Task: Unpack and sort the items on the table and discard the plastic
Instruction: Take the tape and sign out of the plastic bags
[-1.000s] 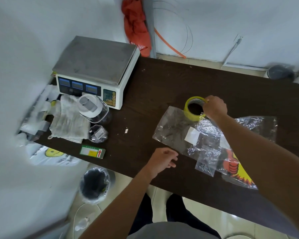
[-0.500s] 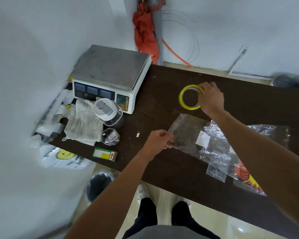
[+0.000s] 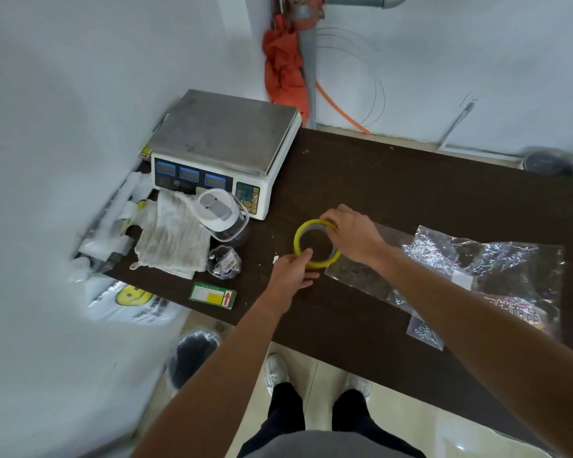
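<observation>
Light: cool, even, indoor. Shadows on your dark table (image 3: 411,180) are soft and faint.
Glare: sharp glints on the crinkled plastic bag (image 3: 460,249), pale sheen on the floor tiles (image 3: 460,438).
Blur: the wall (image 3: 47,127) to your left is smeared, centre sharper.
Distortion: wide-angle bend — the table's edges splay outward.

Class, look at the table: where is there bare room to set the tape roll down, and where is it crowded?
Bare table lies behind the tape roll, between the scale and the plastic bags; another strip runs along the near edge, right of the green box. Crowded: cloth and jar before the scale.
</observation>
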